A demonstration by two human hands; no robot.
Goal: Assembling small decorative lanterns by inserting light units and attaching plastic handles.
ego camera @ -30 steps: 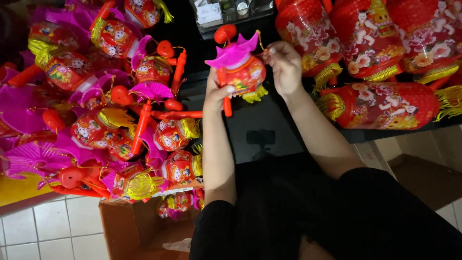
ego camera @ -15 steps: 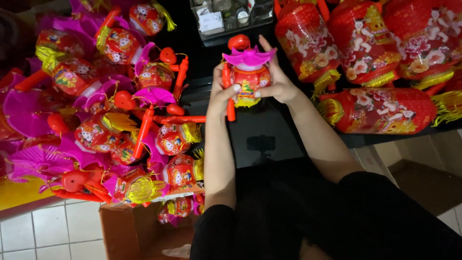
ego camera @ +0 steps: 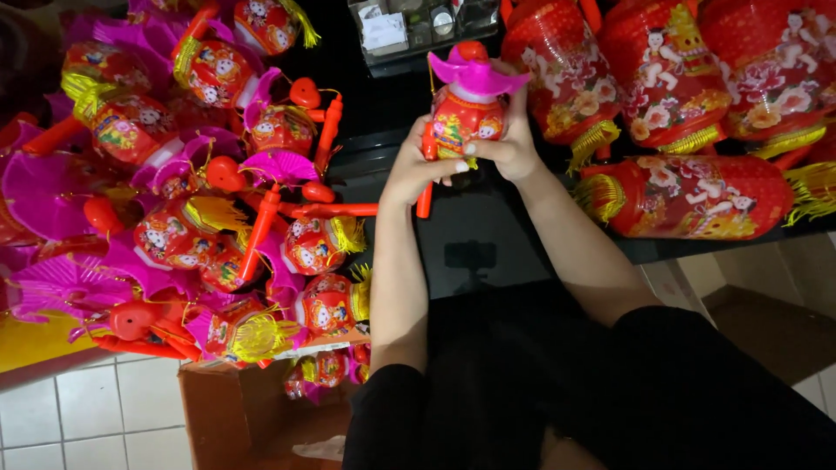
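Both my hands hold one small red toy lantern (ego camera: 461, 122) with a magenta roof-shaped top and a red knob, above the black table (ego camera: 488, 226). My left hand (ego camera: 414, 165) grips its left side and the red stick handle that hangs below it. My right hand (ego camera: 509, 144) wraps the lantern's right side and underside, where a yellow tassel shows. The lantern stands upright between my palms.
A heap of similar red and magenta lanterns (ego camera: 192, 200) with red handles covers the left. Large red lanterns (ego camera: 688, 104) with yellow tassels lie at the right. A clear box of small parts (ego camera: 409, 26) sits at the top. A cardboard box (ego camera: 252, 409) stands on the tiled floor.
The lantern was tilted with my right hand at its top; now it is upright, slightly farther up and right, with both hands closed around its body.
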